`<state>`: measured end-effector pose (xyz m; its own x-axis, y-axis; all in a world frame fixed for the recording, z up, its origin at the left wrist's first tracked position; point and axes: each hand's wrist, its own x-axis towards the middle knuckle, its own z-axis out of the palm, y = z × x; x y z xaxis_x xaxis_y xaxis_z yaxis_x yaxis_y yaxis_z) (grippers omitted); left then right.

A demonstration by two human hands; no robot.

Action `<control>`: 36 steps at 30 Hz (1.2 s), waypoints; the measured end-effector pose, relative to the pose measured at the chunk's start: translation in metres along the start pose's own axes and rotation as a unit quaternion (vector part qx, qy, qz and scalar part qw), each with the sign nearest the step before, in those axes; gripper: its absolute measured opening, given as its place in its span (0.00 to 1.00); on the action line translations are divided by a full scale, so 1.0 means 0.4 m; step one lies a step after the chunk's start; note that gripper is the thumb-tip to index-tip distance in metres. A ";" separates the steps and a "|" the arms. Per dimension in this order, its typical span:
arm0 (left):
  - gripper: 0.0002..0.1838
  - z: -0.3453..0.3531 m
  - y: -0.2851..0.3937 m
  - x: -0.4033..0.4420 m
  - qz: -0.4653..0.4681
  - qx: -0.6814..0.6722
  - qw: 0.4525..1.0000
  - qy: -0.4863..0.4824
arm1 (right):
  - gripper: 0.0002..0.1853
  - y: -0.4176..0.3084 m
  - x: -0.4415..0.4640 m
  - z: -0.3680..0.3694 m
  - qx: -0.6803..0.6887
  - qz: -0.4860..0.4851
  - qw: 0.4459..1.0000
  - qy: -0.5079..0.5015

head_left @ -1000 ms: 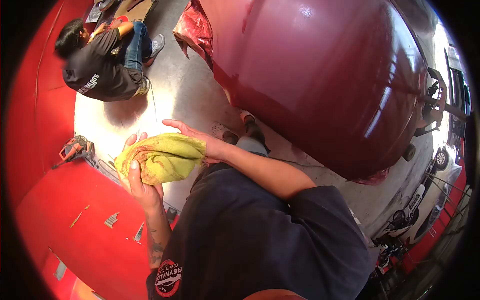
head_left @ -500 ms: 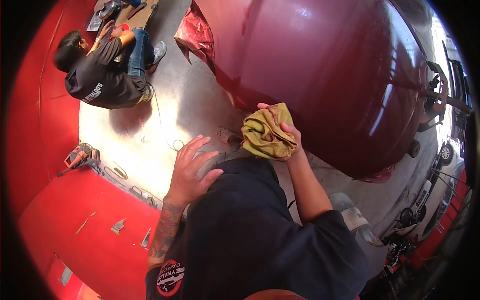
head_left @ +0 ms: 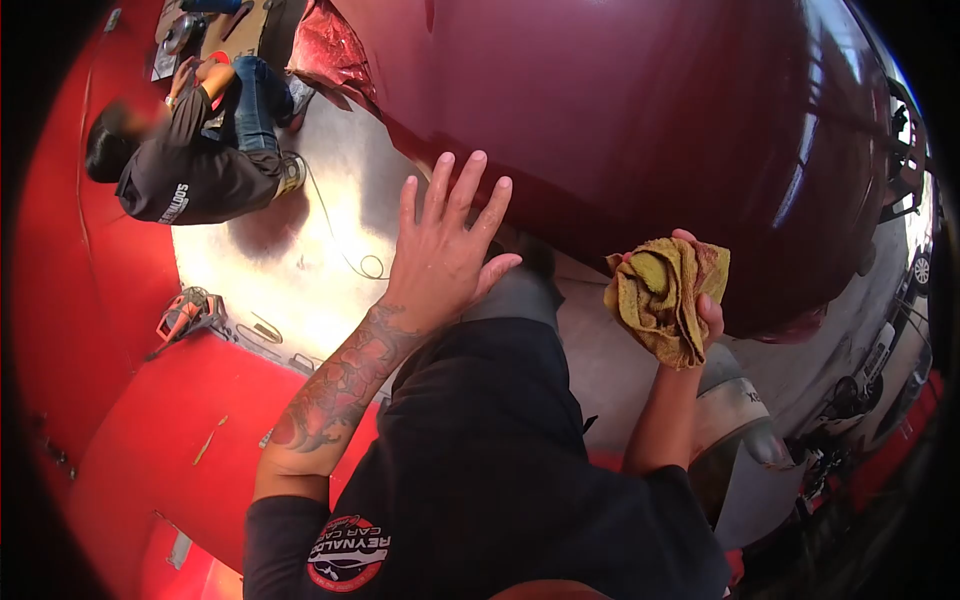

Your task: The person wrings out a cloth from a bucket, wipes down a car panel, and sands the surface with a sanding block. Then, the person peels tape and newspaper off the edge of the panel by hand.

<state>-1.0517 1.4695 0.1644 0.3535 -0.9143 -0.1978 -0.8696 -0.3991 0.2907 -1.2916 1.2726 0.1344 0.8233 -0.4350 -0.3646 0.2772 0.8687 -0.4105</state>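
In my right hand (head_left: 711, 312) is a crumpled yellow cloth (head_left: 665, 300) with dark reddish stains, held beside the lower edge of a dark red car panel (head_left: 640, 130). The fingers are wrapped behind the cloth and the thumb shows at its right side. My left hand (head_left: 448, 238) is stretched forward, palm down and fingers spread, with nothing in it. Its fingertips overlap the panel's near-left edge in view; I cannot tell if they touch it. Crinkled red masking film (head_left: 335, 55) hangs at the panel's far-left corner.
A seated co-worker (head_left: 200, 165) in a dark shirt is at the upper left, hands near a cardboard-topped table (head_left: 235, 35). A thin cable (head_left: 335, 220) lies on the floor. An orange-black tool (head_left: 190, 315) stands by the red wall. A grey bucket-like container (head_left: 730, 400) is at my right.
My left hand has moved forward towards the panel, with its fingers spread. My right hand has shifted right with the cloth. The view has turned slightly.
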 end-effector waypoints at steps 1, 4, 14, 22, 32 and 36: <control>0.41 0.006 0.003 0.035 0.000 0.001 1.000 -0.009 | 0.43 0.016 -0.004 0.017 0.029 0.019 0.999 0.008; 0.41 0.021 0.006 0.131 0.012 0.025 0.999 0.024 | 0.45 0.045 -0.015 0.012 0.020 0.077 0.996 0.048; 0.36 0.050 0.025 0.270 0.015 0.068 0.996 0.050 | 0.46 0.037 0.024 0.025 -0.017 0.112 0.991 0.064; 0.34 0.059 0.044 0.246 0.013 0.067 0.997 0.030 | 0.46 0.033 0.029 0.019 -0.020 0.126 0.990 0.058; 0.34 0.052 0.054 0.192 0.014 0.023 0.999 0.029 | 0.45 0.044 0.027 0.025 -0.041 0.112 0.991 0.067; 0.34 0.056 0.039 0.226 -0.004 0.036 0.998 0.052 | 0.45 0.045 0.034 0.032 -0.048 0.116 0.990 0.063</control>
<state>-1.0408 1.3823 0.1301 0.3905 -0.9152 -0.0997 -0.8881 -0.4030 0.2211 -1.2688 1.2853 0.1328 0.7895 -0.2571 -0.5573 0.0336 0.9247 -0.3791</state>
